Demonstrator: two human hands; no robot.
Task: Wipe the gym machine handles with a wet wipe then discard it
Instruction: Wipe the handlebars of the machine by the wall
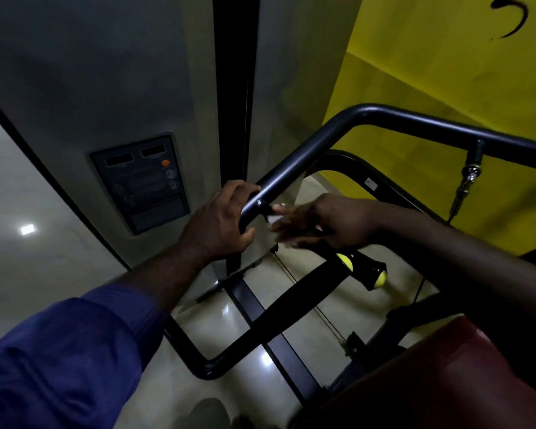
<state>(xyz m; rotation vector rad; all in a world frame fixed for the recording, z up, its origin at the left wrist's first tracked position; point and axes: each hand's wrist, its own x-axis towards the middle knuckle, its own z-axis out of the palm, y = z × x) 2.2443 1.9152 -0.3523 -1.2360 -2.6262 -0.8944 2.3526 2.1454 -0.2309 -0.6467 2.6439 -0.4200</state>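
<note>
A black pull-down bar (310, 147) of the gym machine hangs in front of me, bent down at its left end. My left hand (220, 221) grips that lower left end, fingers curled over the tube. My right hand (319, 222) is just to the right of it, blurred, with a small white wet wipe (274, 218) at its fingertips, close under the bar. How the fingers hold the wipe is hard to make out.
The grey weight-stack housing with a dark label panel (140, 184) stands behind the bar. A cable clip (471, 178) hangs from the bar at right. Black frame tubes (205, 363), yellow-capped roller pads (369, 270) and a dark red seat (446, 382) lie below. Yellow wall at right.
</note>
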